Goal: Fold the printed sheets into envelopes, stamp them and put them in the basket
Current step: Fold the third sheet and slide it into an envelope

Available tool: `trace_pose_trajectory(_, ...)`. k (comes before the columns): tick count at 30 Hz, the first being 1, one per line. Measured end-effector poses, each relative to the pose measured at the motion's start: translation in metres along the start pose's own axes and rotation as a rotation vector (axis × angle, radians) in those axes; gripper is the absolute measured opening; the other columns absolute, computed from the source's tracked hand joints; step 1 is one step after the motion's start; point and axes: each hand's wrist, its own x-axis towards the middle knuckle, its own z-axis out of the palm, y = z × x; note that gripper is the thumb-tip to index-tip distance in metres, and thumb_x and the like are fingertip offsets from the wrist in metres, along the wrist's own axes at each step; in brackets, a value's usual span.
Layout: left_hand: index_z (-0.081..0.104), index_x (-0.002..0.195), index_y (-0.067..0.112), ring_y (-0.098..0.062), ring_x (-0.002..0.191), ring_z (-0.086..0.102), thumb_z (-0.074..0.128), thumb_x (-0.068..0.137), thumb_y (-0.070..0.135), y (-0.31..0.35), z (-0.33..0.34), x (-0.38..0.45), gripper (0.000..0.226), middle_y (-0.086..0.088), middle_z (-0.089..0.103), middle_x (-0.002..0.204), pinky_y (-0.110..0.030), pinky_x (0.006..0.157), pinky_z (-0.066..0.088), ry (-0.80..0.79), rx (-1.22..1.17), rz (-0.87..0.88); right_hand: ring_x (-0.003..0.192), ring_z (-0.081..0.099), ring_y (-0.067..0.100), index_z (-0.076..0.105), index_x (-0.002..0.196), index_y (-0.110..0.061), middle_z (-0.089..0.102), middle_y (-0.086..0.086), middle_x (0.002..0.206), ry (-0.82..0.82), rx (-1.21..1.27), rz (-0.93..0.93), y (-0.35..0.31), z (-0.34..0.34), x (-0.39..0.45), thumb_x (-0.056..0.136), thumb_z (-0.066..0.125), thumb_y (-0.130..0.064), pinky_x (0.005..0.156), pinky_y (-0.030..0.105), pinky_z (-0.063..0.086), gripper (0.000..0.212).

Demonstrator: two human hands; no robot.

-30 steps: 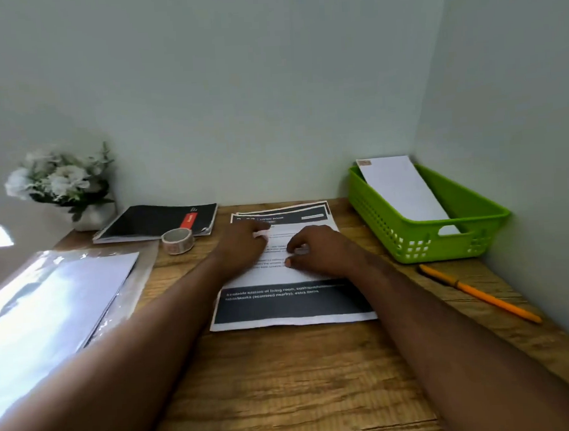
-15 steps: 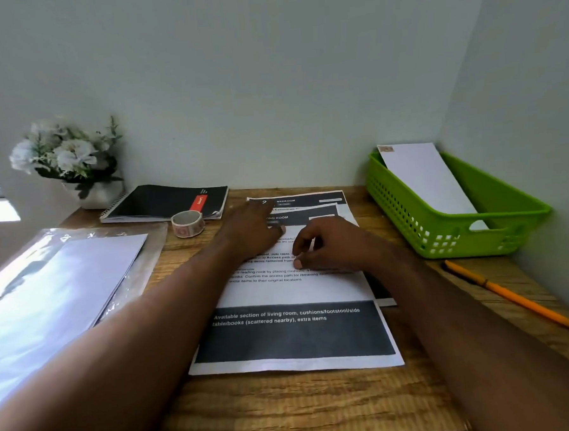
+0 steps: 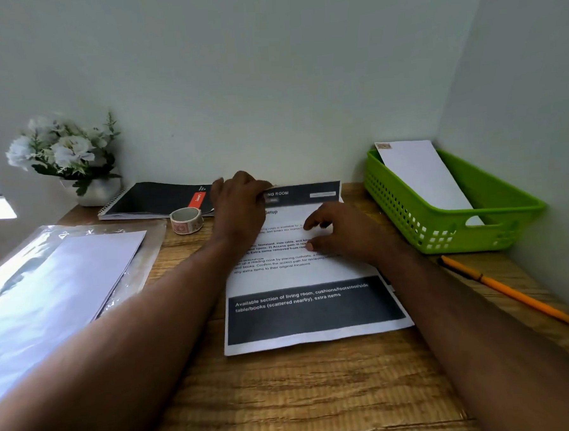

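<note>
Done: one white envelope [image 3: 422, 175] with a stamp at its top corner leans inside the green basket [image 3: 495, 234], right of the frame.
In hand: the top printed sheet [image 3: 314, 309] lies flat and unfolded at centre, on the tabletop [image 3: 286, 396]; more sheets show under its edges.
Left hand [image 3: 239, 201]: spread flat at the sheet's far edge, grip open, holding nothing.
Right hand [image 3: 343, 235]: fingers loosely curled, tips pressing mid-sheet, nothing held.
Left to do: fold, insert, stamp and basket this sheet.
Supplies: stamp roll [image 3: 187, 220] beside the left hand; blank envelopes in a plastic sleeve [image 3: 65, 276], left of the frame.
</note>
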Motion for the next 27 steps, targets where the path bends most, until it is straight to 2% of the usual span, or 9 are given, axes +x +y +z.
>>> trace_pose_trajectory(4,0.073,0.107,0.015,-0.025,0.089,0.059,0.058,0.087,0.009,0.006,-0.003,-0.001,0.026,-0.006,0.062,0.094,-0.037,0.089,0.029,0.176,-0.051,0.065,0.118,0.049,0.025,0.059,0.123,-0.018,0.051,0.005,0.130,0.432,-0.217,-0.140,0.004,-0.003,0.005,0.073,0.078,-0.020,0.099,0.033,0.037,0.053)
trace_pose_trajectory(7,0.073,0.105,0.014,-0.027,0.086,0.061,0.062,0.083,0.006,0.012,-0.002,-0.002,0.026,-0.007,0.063,0.094,-0.037,0.082,0.030,0.216,-0.035,0.127,0.125,0.045,0.028,0.049,0.135,-0.023,0.046,0.004,0.141,0.606,-0.365,-0.152,0.004,-0.005,0.007,0.070,0.075,-0.017,0.096,0.043,0.036,0.070)
trace_pose_trajectory(9,0.074,0.100,0.015,-0.028,0.084,0.061,0.062,0.081,0.007,0.017,-0.002,-0.004,0.024,-0.007,0.064,0.093,-0.039,0.080,0.033,0.212,-0.013,0.166,0.130,0.042,0.026,0.047,0.138,-0.026,0.047,0.002,0.142,0.571,-0.472,-0.130,0.006,-0.003,0.007,0.073,0.072,-0.017,0.097,0.044,0.031,0.071)
trace_pose_trajectory(12,0.073,0.093,0.016,-0.026,0.086,0.061,0.056,0.081,0.016,0.025,-0.002,-0.009,0.021,-0.003,0.065,0.093,-0.040,0.080,0.033,0.100,0.052,0.185,0.122,0.050,0.023,0.063,0.119,-0.029,0.062,-0.002,0.124,0.484,-0.480,-0.082,0.009,-0.002,0.009,0.078,0.067,-0.016,0.094,0.037,0.021,0.043)
trace_pose_trajectory(15,0.071,0.083,0.020,-0.024,0.089,0.060,0.044,0.080,0.024,0.032,-0.004,-0.012,0.027,0.001,0.067,0.089,-0.038,0.083,0.029,-0.082,0.135,0.164,0.105,0.062,0.022,0.074,0.101,-0.026,0.072,-0.001,0.106,0.377,-0.343,-0.039,0.012,-0.002,0.011,0.082,0.065,-0.015,0.097,0.034,0.035,0.023)
trace_pose_trajectory(17,0.070,0.080,0.020,-0.022,0.089,0.059,0.044,0.082,0.023,0.033,-0.004,-0.012,0.027,0.001,0.066,0.086,-0.037,0.085,0.028,-0.157,0.173,0.146,0.096,0.066,0.018,0.075,0.097,-0.021,0.074,-0.001,0.100,0.259,-0.224,-0.055,0.014,-0.003,0.010,0.081,0.065,-0.012,0.088,0.029,0.046,0.021)
trace_pose_trajectory(21,0.072,0.088,0.019,-0.025,0.094,0.061,0.046,0.085,0.021,0.032,-0.002,-0.012,0.026,0.000,0.070,0.095,-0.034,0.085,0.035,-0.342,0.168,0.090,0.084,0.058,0.003,0.075,0.099,-0.017,0.073,-0.004,0.099,0.055,-0.166,-0.038,0.015,-0.003,0.007,0.084,0.066,-0.016,0.063,0.009,0.035,0.018)
trace_pose_trajectory(24,0.071,0.089,0.018,-0.026,0.092,0.062,0.045,0.086,0.021,0.030,-0.002,-0.012,0.027,-0.002,0.070,0.097,-0.032,0.075,0.041,-0.425,0.154,0.095,0.085,0.059,0.004,0.075,0.099,-0.018,0.073,-0.004,0.099,0.057,-0.102,-0.011,0.018,-0.002,0.008,0.085,0.067,-0.018,0.062,0.001,0.033,0.016)
trace_pose_trajectory(27,0.071,0.089,0.018,-0.025,0.089,0.062,0.044,0.087,0.022,0.031,-0.002,-0.011,0.028,-0.002,0.069,0.098,-0.031,0.072,0.044,-0.465,0.143,0.089,0.085,0.059,0.004,0.075,0.097,-0.017,0.072,-0.003,0.098,0.050,-0.063,-0.004,0.019,-0.001,0.008,0.085,0.066,-0.016,0.065,0.006,0.036,0.016)
